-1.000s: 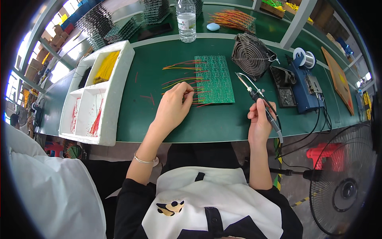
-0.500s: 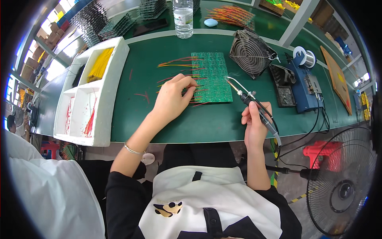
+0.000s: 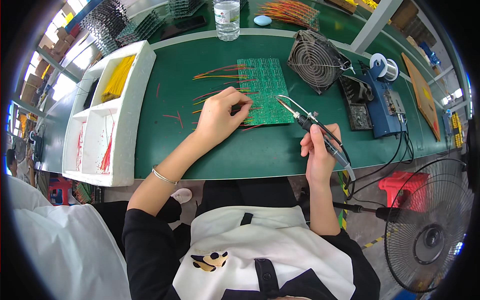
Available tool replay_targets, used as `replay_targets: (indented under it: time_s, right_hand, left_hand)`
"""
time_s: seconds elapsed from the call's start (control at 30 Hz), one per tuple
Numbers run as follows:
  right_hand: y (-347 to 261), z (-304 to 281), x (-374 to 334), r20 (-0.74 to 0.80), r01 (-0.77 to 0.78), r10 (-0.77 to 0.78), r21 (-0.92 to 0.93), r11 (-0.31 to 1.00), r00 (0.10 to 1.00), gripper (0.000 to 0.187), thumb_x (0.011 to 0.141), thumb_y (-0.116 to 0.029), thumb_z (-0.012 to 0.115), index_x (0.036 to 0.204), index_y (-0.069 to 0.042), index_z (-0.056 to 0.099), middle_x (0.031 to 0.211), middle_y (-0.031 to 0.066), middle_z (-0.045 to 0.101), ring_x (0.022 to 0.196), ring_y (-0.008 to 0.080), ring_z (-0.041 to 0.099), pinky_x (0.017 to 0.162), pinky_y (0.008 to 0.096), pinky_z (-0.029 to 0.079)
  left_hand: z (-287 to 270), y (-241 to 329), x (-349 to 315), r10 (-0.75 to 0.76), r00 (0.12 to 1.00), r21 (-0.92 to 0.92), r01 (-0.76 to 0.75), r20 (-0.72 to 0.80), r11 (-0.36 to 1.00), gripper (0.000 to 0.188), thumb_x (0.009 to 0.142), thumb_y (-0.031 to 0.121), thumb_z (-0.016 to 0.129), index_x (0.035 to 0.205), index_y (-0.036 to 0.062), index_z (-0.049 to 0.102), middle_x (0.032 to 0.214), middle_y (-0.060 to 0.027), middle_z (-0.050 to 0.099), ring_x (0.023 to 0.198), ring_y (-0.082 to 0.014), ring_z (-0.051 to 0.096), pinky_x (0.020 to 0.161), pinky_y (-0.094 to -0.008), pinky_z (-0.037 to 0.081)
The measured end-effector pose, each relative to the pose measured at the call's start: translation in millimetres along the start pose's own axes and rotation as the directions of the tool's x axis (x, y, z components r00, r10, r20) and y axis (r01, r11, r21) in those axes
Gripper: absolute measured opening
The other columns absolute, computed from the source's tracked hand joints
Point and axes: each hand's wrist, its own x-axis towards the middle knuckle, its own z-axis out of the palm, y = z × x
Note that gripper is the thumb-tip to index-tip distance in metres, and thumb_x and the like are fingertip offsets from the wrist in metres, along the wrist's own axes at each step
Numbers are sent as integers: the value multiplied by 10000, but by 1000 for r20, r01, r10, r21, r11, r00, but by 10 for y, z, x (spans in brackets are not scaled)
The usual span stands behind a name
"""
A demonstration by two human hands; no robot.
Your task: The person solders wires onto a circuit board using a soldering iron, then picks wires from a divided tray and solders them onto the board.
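My left hand [image 3: 220, 116] is at the left edge of a green circuit board panel [image 3: 272, 90], thumb and forefinger pinched on what looks like a thin wire, mostly covered by the fingers. Several red and yellow wires [image 3: 215, 74] stick out leftward from the panel, some passing under this hand. My right hand [image 3: 321, 155] grips a soldering iron [image 3: 303, 121] with a thin curved metal tube alongside its tip. That tip hovers over or touches the panel's right part, to the right of my left fingertips; which of the two I cannot tell.
A white foam tray [image 3: 127, 145] with yellow and red wires stands left. Right of the panel are a small square fan [image 3: 316, 62], an iron stand [image 3: 357, 107], a blue soldering station [image 3: 382, 102] and a solder spool [image 3: 385, 67]. A water bottle [image 3: 227, 22] stands behind.
The soldering iron's tip has come leftward, farther in over the panel. My left hand keeps its pinch at the panel's edge. The whole view has shifted slightly.
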Motion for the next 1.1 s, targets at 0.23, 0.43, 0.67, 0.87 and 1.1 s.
replay_targets:
  time_s: [0.23, 0.43, 0.67, 0.87, 1.1]
  right_hand:
    - [20, -12, -12, 8, 1, 0, -64, 998, 1000, 185, 849, -101, 597, 800, -40, 430, 601, 85, 569, 431, 78, 485, 416, 191, 379]
    - [-27, 27, -79, 34, -13, 17, -126, 992, 999, 194, 845, -94, 604, 800, -38, 424, 602, 87, 577, 435, 77, 500, 420, 187, 388]
    - [-37, 55, -70, 86, -52, 64, -139, 989, 994, 213, 832, -101, 625, 802, -34, 425, 619, 90, 586, 458, 79, 520, 437, 183, 410]
    - [-22, 67, -62, 85, -73, 85, -136, 988, 993, 218, 826, -107, 633, 801, -35, 428, 622, 90, 588, 465, 79, 527, 443, 184, 420]
    - [-21, 61, -70, 81, -68, 82, -155, 986, 993, 208, 826, -100, 630, 801, -30, 435, 621, 89, 588, 469, 78, 529, 443, 184, 420]
  left_hand:
    - [-12, 30, -19, 10, 1000, 127, -12, 18, 992, 78, 728, 49, 662, 800, 66, 686, 750, -22, 600, 571, -134, 578, 497, -232, 445]
    - [28, -6, -55, 99, 995, 178, -96, -12, 979, 71, 723, 67, 676, 791, 78, 690, 726, -10, 581, 549, -134, 562, 484, -241, 447]
    - [27, 5, -62, 156, 988, 237, -152, -2, 959, 80, 716, 73, 680, 795, 89, 688, 708, -6, 561, 525, -140, 546, 456, -262, 440]
    - [16, 4, -56, 159, 987, 240, -156, 9, 958, 90, 707, 58, 682, 794, 79, 683, 705, -10, 548, 516, -148, 536, 457, -268, 440]
    - [20, -10, -62, 143, 989, 173, -147, 32, 974, 94, 721, 27, 662, 811, 50, 674, 713, -37, 529, 533, -167, 535, 482, -282, 443]
